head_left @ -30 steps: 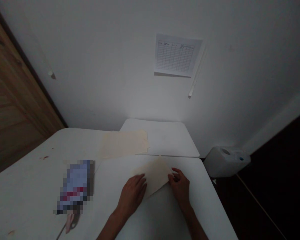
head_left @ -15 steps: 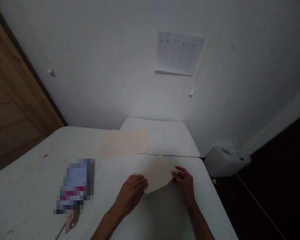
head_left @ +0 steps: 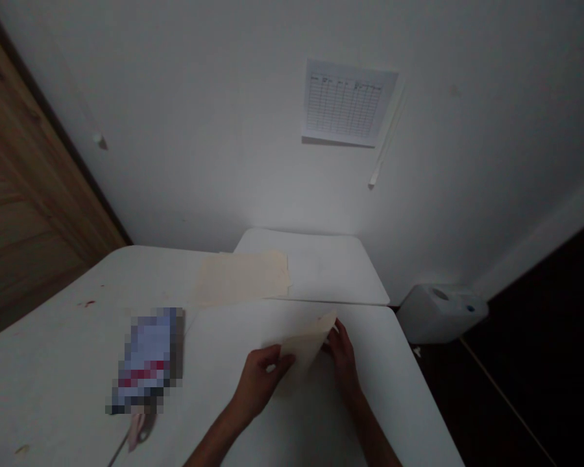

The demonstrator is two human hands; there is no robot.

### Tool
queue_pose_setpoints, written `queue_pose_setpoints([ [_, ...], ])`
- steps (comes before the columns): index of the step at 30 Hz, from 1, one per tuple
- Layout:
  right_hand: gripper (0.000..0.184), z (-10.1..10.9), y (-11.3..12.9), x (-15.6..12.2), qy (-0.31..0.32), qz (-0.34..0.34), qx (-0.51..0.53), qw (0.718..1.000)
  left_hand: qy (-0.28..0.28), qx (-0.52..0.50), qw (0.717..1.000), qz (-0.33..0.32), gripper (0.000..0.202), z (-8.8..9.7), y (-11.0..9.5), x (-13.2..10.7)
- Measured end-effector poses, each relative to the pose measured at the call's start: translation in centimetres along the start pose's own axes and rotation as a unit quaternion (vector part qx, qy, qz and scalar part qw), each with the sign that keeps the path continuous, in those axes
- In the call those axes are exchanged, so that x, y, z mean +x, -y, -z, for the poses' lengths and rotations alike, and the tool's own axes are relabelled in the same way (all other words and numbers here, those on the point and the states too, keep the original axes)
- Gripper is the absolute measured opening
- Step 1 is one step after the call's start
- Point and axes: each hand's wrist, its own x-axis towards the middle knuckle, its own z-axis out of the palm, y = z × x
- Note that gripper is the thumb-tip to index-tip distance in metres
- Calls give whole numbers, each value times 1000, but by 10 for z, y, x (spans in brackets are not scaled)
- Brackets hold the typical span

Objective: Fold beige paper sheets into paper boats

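Observation:
Between my hands a cream sheet of paper [head_left: 304, 344] is raised off the white table, tilted and partly bent. My left hand [head_left: 261, 376] pinches its left edge between thumb and fingers. At the sheet's right end, my right hand [head_left: 341, 350] grips the upper corner; part of its fingers lies behind the paper. Farther back, slightly left, lie several flat cream sheets [head_left: 243, 279] in a loose stack.
The white table [head_left: 214, 415] has a white board [head_left: 331, 269] at its back. A blurred-out bluish item [head_left: 148, 357] lies left, with a pinkish strip [head_left: 136, 428] below it. A printed chart [head_left: 348, 104] hangs on the wall. A white container [head_left: 440, 314] stands right of the table.
The held sheet has gone from lying nearly flat to tilted and bent, its right end lifted. My right hand has moved left; my left hand has turned to show its thumb.

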Motion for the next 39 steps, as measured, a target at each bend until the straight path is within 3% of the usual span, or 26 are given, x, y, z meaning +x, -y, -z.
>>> queue_pose_setpoints([
  [3, 60, -5, 4, -2, -7, 15, -21, 1000, -13, -68, 996, 51, 41, -6, -3, 2],
  [7, 57, -10, 4, -9, 7, 6, -31, 999, -20, -116, 992, 43, 42, -14, -11, 7],
  [10, 58, -12, 3, -13, 28, -28, -6, 999, 34, -116, 992, 25, 49, -19, -12, 10],
  [14, 67, -9, 8, -15, -16, -76, 15, 997, 121, -67, 990, -35, 63, -25, 0, 3],
  [19, 84, 3, 21, -21, -11, -119, 3, 993, 155, -8, 984, -81, 50, -29, 16, -10],
  [24, 66, 13, 29, -24, 46, -114, 46, 991, 134, 20, 988, -76, 48, -35, 18, -11],
  [26, 68, 16, 30, -23, 73, -117, 72, 988, 105, 33, 990, -85, 41, -35, 16, -6],
  [30, 76, 22, 29, -21, 88, -149, 89, 981, -13, 122, 980, -154, 32, -21, 17, 15],
  [33, 78, 26, 30, -19, 97, -177, 65, 977, -101, 160, 972, -136, 39, -3, 18, 34],
  [36, 75, 29, 36, -18, 120, -197, 43, 972, -53, 89, 994, -27, 41, 8, 16, 48],
  [39, 64, 29, 41, -16, 130, -190, 36, 973, -21, 41, 999, 15, 31, 12, 14, 52],
])
